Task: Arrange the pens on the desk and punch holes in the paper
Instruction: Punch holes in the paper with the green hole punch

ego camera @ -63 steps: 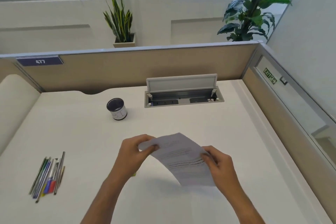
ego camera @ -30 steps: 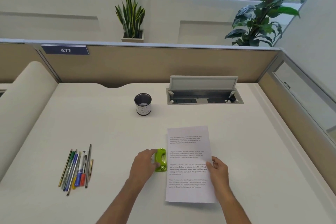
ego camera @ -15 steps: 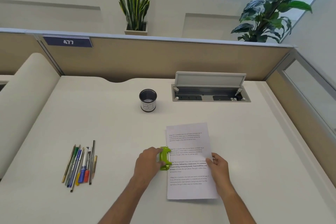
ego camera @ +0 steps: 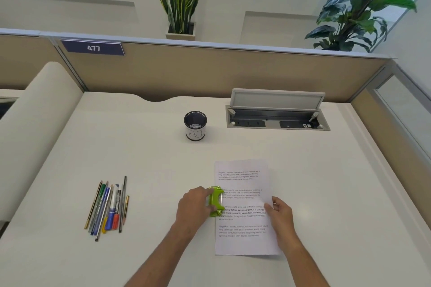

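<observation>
A row of coloured pens and pencils (ego camera: 107, 207) lies side by side at the left of the white worktop (ego camera: 326, 182). Near the middle, the left hand (ego camera: 193, 205) grips a lime-green plastic hole punch (ego camera: 215, 201) set over the left edge of a printed white sheet of paper (ego camera: 242, 177), which lies flat on the worktop. The right hand (ego camera: 281, 216) pinches the sheet's right edge with curled fingers.

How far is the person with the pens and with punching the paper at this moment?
Done, it seems: the pens lie side by side in a group on the left of the desk. In hand: the left hand grips the green hole punch, set on the left edge of the paper, while the right hand holds its right edge. Left: pressing the punch; no holes show yet.
</observation>
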`<state>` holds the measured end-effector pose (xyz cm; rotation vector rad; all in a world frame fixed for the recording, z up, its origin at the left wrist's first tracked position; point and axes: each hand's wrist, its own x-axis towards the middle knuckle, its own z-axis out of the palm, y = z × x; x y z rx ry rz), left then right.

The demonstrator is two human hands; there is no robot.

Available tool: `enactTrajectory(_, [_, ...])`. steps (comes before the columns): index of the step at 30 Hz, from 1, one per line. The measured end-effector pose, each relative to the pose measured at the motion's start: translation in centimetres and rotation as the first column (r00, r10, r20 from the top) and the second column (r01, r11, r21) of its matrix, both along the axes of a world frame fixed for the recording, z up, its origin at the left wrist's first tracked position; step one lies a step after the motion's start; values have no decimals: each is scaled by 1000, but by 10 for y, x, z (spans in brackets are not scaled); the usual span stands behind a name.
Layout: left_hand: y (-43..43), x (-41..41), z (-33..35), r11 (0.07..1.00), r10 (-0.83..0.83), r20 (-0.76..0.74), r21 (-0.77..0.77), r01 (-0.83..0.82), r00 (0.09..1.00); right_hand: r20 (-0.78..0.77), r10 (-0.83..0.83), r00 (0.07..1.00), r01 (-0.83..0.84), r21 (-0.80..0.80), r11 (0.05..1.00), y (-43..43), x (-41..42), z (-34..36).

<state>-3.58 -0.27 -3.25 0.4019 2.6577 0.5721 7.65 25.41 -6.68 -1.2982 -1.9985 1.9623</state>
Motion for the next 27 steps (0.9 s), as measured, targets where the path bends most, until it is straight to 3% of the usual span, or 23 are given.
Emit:
enactTrajectory(3, [1,-4,2,1000,5,20,-3,-5,1000,-1,12,1000,-12,9,1000,-1,-1,-1])
enactTrajectory(9, [-1,-19,10,981,168,114,84,-178,979,-3,32,999,-32,24,999,-2,-2,-1])
enactTrajectory(18, [-5,-30,13,986,143,178,60,-156,974,18,44,999,-45,52,998,-1,-2,-2])
enactTrajectory(27, [-9,-35,7,933,282,444,77,-350,850,21,28,999,-29,60,998,-4,-2,-3])
